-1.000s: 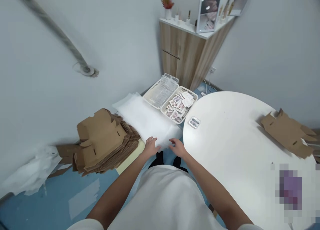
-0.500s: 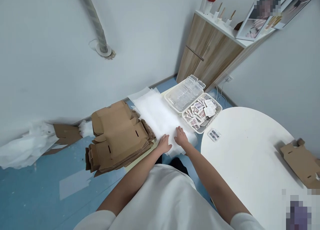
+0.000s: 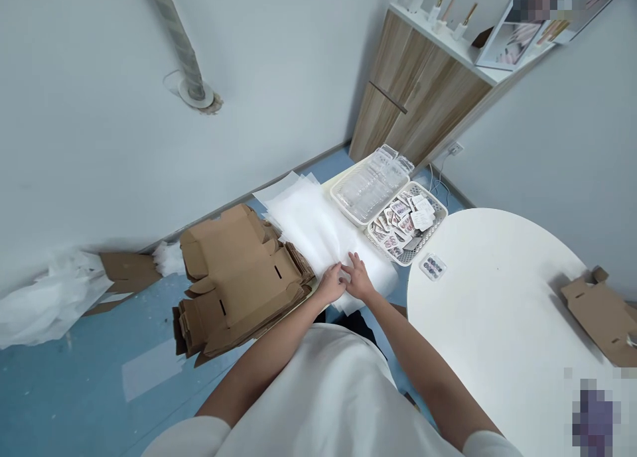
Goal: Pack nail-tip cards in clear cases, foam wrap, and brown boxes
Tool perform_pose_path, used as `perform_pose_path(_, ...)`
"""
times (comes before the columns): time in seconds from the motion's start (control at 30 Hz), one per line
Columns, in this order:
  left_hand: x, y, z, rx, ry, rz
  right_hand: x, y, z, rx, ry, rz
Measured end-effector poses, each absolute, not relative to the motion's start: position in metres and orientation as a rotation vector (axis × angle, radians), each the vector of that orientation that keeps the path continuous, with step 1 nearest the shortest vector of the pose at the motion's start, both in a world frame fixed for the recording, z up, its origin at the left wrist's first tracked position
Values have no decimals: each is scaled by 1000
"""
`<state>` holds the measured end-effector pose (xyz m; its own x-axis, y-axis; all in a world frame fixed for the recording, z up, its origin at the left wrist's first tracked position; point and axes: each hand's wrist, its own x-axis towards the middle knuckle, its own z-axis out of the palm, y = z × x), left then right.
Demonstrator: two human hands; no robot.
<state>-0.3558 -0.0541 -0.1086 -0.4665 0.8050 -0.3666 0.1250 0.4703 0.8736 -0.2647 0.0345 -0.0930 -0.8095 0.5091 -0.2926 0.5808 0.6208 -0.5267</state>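
A stack of thin white packing sheets (image 3: pixel 311 211) lies on the low table in front of me. My left hand (image 3: pixel 330 286) is at the near end of the stack, its fingers drawn together on the top sheet, which puckers there. Right beside it, my right hand (image 3: pixel 357 278) rests on the same sheet, with its fingers apart and their tips close to the left fingers. To the left lies a pile of flat brown cardboard boxes (image 3: pixel 249 271). Past the sheets stand a basket of clear plastic cases (image 3: pixel 371 185) and a basket of small printed cards (image 3: pixel 408 221).
A round white table (image 3: pixel 488 324) stands to the right, bearing a small clear case (image 3: pixel 432 266) and a folded cardboard box (image 3: pixel 600 314). A wood-fronted cabinet (image 3: pixel 418 85) fills the far corner. White plastic wrapping (image 3: pixel 54 298) lies on the floor at left.
My hands have come together over the sheets, and the top sheet has puckered between them. The view has shifted slightly.
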Motion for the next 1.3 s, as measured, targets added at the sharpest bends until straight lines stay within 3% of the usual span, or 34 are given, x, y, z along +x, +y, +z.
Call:
perform_pose_path(0.3,-351,-65,-111,462,1803,1291,-276,73,-80,1530,2637,-1268)
perform_pose_path(0.47,-345,-68,-95,238,1571,1478,-285,66,-71,1701,2384,-1071)
perform_pose_path(0.6,-347,-72,-73,191,1475,1544,-277,64,-63,1699,2241,-967)
perform_pose_path(0.9,-343,-78,-71,193,1572,1572,-262,71,-55,1638,2250,-1254)
perform_pose_path(1.17,-344,-76,-81,260,1647,1398,-286,74,-37,1455,2624,-834)
perform_pose_path(1.3,-339,-77,-82,339,1681,1274,-293,73,-30,1433,2545,-848)
